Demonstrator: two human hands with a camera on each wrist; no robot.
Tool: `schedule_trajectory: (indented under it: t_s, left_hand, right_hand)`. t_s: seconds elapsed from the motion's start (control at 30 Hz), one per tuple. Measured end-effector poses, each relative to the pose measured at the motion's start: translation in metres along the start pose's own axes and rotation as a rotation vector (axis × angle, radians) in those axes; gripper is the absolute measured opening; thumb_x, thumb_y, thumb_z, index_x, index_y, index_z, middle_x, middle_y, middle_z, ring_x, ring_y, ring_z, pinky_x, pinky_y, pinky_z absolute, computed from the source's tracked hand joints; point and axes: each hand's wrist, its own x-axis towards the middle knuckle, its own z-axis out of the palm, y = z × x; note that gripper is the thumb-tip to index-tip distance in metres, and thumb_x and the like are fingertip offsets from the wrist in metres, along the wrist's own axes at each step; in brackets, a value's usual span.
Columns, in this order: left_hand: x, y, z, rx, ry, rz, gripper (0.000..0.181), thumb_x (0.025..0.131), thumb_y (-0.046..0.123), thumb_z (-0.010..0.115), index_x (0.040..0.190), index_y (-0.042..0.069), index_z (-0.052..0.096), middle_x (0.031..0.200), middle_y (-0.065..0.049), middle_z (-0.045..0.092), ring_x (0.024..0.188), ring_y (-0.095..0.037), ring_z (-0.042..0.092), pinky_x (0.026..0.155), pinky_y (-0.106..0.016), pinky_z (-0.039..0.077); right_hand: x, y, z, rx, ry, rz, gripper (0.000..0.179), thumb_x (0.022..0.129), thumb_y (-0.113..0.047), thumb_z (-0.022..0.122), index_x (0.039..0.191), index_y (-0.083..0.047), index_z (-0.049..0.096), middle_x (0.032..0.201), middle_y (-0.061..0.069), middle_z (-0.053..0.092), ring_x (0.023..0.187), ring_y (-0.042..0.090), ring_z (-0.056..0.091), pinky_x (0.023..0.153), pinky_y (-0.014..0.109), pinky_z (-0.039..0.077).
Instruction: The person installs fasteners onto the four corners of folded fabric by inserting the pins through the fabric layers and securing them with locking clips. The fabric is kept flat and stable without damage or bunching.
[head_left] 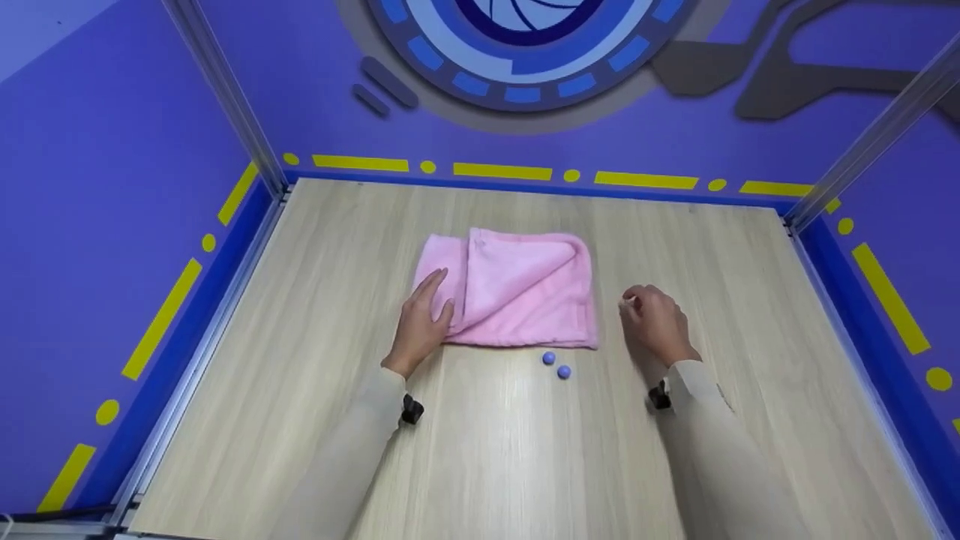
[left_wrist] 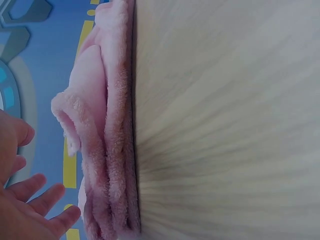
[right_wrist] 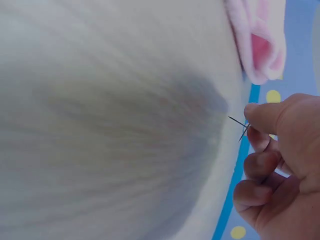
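Observation:
A folded pink fleece cloth [head_left: 525, 300] lies on the wooden table, its top layer turned back along a diagonal. My left hand [head_left: 424, 319] is at its left edge, fingers spread and relaxed, holding nothing. The left wrist view shows those fingers beside the stacked fluffy folds [left_wrist: 115, 140]. To the right of the cloth, my right hand [head_left: 656, 322] pinches two thin dark needle-like pieces [right_wrist: 239, 122] between thumb and forefinger. They cross each other, and their far ends are hidden by the fingertips. The other fingers [right_wrist: 260, 165] of this hand are curled.
Two small purple balls [head_left: 556, 365] lie close together just in front of the cloth's near edge. Blue-purple panels [head_left: 510, 142] with yellow marks wall in the wooden table [head_left: 495, 450] at the back and both sides. Metal posts [head_left: 247, 112] stand at the back corners.

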Motion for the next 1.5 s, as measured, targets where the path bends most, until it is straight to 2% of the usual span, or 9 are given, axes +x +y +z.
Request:
schedule_trajectory:
  t_s: [0.2,0.33,0.57,0.8,0.97,1.2,1.3,1.37,1.5]
  left_hand:
    - [-0.001,0.004,0.001,-0.012,-0.002,-0.026,0.059,0.098,0.005,0.066,0.153,0.001,0.045,0.153,-0.018,0.050,0.143,-0.031,0.045,0.119,-0.042,0.035]
    - [0.000,0.005,0.002,-0.016,-0.013,-0.013,0.057,0.099,0.007,0.064,0.153,0.001,0.045,0.153,-0.019,0.050,0.143,-0.031,0.045,0.119,-0.042,0.035]
    - [0.000,0.003,0.005,-0.005,-0.016,-0.005,0.057,0.098,0.005,0.064,0.152,0.000,0.046,0.152,-0.017,0.050,0.143,-0.030,0.045,0.119,-0.042,0.036]
    - [0.000,0.008,0.008,-0.005,0.001,0.011,0.055,0.097,0.005,0.064,0.151,0.003,0.049,0.151,-0.017,0.052,0.142,-0.030,0.047,0.119,-0.041,0.036]
    - [-0.001,0.016,0.012,-0.024,0.023,0.051,0.052,0.097,0.003,0.064,0.148,0.002,0.052,0.149,-0.017,0.054,0.140,-0.030,0.048,0.119,-0.040,0.035]
    - [0.001,0.034,0.026,-0.037,0.058,0.124,0.045,0.096,0.002,0.064,0.141,0.003,0.060,0.145,-0.018,0.057,0.136,-0.032,0.053,0.117,-0.038,0.038]
    - [0.003,0.044,0.034,-0.023,0.025,0.148,0.044,0.095,0.001,0.064,0.139,0.003,0.062,0.144,-0.018,0.058,0.136,-0.032,0.054,0.117,-0.038,0.038]
    - [0.004,0.050,0.041,-0.007,-0.025,0.155,0.045,0.095,0.002,0.065,0.140,0.004,0.061,0.146,-0.018,0.056,0.137,-0.032,0.053,0.117,-0.038,0.038]
    - [0.006,0.065,0.052,0.048,-0.200,0.125,0.051,0.098,0.007,0.064,0.147,0.005,0.054,0.152,-0.021,0.049,0.141,-0.034,0.047,0.118,-0.043,0.037]
  right_hand:
    - [0.000,0.001,-0.007,0.051,-0.002,0.038,0.013,0.098,-0.013,0.067,0.108,-0.005,0.070,0.097,0.012,0.069,0.082,0.028,0.061,0.069,0.044,0.049]
    - [-0.002,0.004,-0.009,0.083,-0.004,0.062,0.012,0.096,-0.014,0.068,0.107,-0.007,0.070,0.097,0.010,0.069,0.081,0.025,0.058,0.068,0.039,0.045]
    - [-0.003,0.006,-0.010,0.090,0.051,0.015,0.012,0.094,-0.012,0.072,0.105,-0.006,0.071,0.088,0.008,0.068,0.064,0.019,0.049,0.056,0.034,0.039]
    - [-0.007,0.008,-0.011,0.125,0.116,-0.028,0.009,0.092,-0.007,0.071,0.101,-0.006,0.071,0.092,0.009,0.070,0.067,0.018,0.051,0.058,0.033,0.041]
    - [-0.009,0.010,-0.013,0.157,0.141,-0.043,0.006,0.092,-0.005,0.068,0.098,-0.006,0.070,0.092,0.008,0.071,0.071,0.020,0.055,0.062,0.032,0.043]
    - [-0.015,0.012,-0.015,0.143,0.156,-0.066,0.016,0.094,-0.001,0.066,0.106,-0.005,0.076,0.096,0.009,0.072,0.073,0.021,0.058,0.065,0.034,0.046]
    - [-0.017,0.013,-0.016,0.142,0.172,-0.061,0.014,0.094,-0.001,0.068,0.104,-0.004,0.077,0.095,0.010,0.072,0.073,0.021,0.058,0.065,0.033,0.045]
    - [-0.018,0.014,-0.016,0.143,0.184,-0.051,0.011,0.094,-0.001,0.069,0.102,-0.005,0.076,0.093,0.009,0.072,0.072,0.021,0.058,0.064,0.033,0.045]
    - [-0.019,0.014,-0.019,0.140,0.211,-0.042,0.006,0.093,-0.003,0.071,0.099,-0.005,0.074,0.091,0.009,0.072,0.070,0.021,0.058,0.063,0.033,0.045]
